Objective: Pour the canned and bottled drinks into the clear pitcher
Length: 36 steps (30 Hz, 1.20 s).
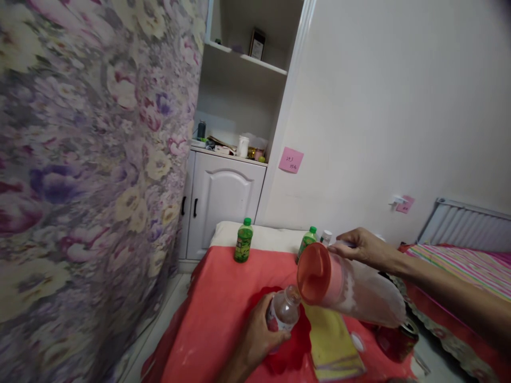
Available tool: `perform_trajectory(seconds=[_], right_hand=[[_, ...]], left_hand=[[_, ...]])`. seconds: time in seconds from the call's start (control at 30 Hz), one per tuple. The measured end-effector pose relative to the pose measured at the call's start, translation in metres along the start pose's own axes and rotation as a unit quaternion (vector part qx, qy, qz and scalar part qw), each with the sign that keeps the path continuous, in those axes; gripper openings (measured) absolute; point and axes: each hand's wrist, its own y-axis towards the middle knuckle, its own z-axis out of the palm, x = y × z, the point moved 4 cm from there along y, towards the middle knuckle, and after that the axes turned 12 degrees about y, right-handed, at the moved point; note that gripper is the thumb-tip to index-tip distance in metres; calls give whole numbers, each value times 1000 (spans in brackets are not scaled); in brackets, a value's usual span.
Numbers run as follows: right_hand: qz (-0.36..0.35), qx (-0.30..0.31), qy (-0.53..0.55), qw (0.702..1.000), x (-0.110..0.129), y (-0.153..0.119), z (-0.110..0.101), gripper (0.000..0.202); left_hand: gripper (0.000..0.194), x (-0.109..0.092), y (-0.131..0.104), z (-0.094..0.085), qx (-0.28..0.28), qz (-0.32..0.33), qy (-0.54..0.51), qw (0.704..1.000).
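My left hand [259,330] is wrapped round a clear plastic bottle [284,308] with a partly visible label and an open mouth. Under it, a red scalloped dish [301,340] rests on the red-covered table. My right hand [361,246] grips a large translucent pitcher [359,290] with an orange-red rim. The pitcher is tipped nearly on its side, its rim close beside the bottle's mouth. Whether liquid is flowing between them I cannot tell. Behind the pitcher stand a green-capped bottle [308,239] and a white-capped bottle [326,237], both partly hidden.
Another green bottle [244,242] stands at the table's far left. A folded yellow cloth [333,343] and a dark red can [397,340] lie to the right on the red tablecloth [211,314]. A floral curtain [91,159] hangs at left, and a white cabinet [227,199] stands behind.
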Motion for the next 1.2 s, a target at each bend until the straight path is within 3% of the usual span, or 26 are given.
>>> perform_trajectory(seconds=[1.2], right_hand=[[-11, 5, -17, 1000, -5, 3, -13, 57]], left_hand=[[65, 6, 1, 2, -5, 1, -1, 1000]])
